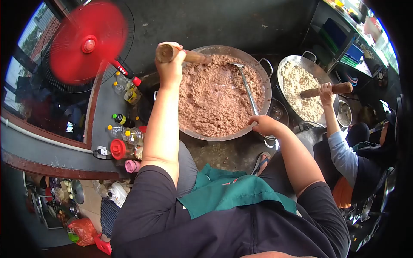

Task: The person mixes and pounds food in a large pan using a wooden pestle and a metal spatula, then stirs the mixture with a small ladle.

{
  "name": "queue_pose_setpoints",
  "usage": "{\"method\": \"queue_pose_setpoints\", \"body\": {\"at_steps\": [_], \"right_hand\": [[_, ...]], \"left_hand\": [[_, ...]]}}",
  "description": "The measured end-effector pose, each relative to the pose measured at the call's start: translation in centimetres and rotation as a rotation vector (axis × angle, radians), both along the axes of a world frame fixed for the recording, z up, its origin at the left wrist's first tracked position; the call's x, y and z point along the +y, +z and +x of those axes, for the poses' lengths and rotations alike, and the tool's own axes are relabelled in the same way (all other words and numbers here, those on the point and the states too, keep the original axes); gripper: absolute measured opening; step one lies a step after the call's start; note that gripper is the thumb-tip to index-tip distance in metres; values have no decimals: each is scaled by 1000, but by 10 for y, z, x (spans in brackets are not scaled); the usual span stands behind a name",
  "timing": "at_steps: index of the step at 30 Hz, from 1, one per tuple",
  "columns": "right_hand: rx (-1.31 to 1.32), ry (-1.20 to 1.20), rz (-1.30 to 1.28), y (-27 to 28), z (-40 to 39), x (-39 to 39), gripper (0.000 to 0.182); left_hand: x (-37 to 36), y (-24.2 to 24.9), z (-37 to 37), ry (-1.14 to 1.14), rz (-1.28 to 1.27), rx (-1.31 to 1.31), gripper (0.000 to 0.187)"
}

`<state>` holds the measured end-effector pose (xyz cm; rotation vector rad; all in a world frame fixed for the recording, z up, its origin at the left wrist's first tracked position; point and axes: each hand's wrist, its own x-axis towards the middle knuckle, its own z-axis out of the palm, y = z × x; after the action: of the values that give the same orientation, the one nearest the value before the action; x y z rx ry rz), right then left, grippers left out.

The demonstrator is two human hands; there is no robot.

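Observation:
A wide metal pan [232, 136] full of brown, crumbly food [211, 99] sits on the floor before me. My left hand [171, 64] is wrapped round the upper end of a thick wooden pestle [195, 57], whose lower end rests in the food near the pan's far left side. My right hand [263, 124] grips the handle end of a long metal spatula [247, 88] at the near right rim. The spatula's blade lies on the food near the far side of the pan.
At the right, a co-worker's hand [327, 93] holds another wooden pestle [340, 87] in a smaller pan [282, 73] of pale food. A red fan [89, 45] spins at the upper left. Bottles [131, 94] and a red-lidded jar [117, 148] line the left ledge.

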<state>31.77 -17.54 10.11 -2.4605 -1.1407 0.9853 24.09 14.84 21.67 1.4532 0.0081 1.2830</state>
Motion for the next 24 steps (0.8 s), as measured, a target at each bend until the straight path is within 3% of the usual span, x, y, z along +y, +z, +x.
{"method": "queue_pose_setpoints", "body": {"at_steps": [3, 5, 12, 15, 17, 21, 24], "right_hand": [[41, -16, -45, 8, -5, 5, 32], [32, -20, -39, 6, -6, 6, 32], [68, -55, -8, 6, -1, 3, 32], [75, -34, -22, 5, -2, 4, 32], [25, -10, 11, 0, 0, 2, 31], [17, -27, 91, -3, 3, 4, 28], [32, -142, 284, -12, 7, 5, 25]], "left_hand": [[20, -61, 19, -107, -15, -25, 27], [22, -82, 24, -8, -49, 99, 29], [-30, 16, 10, -142, 75, 37, 22], [-25, -45, 28, -97, -23, 48, 22], [-13, -83, 36, -1, 59, 129, 26], [-38, -32, 29, -93, -114, 4, 27], [-46, -6, 18, -150, 2, -5, 26]]}}
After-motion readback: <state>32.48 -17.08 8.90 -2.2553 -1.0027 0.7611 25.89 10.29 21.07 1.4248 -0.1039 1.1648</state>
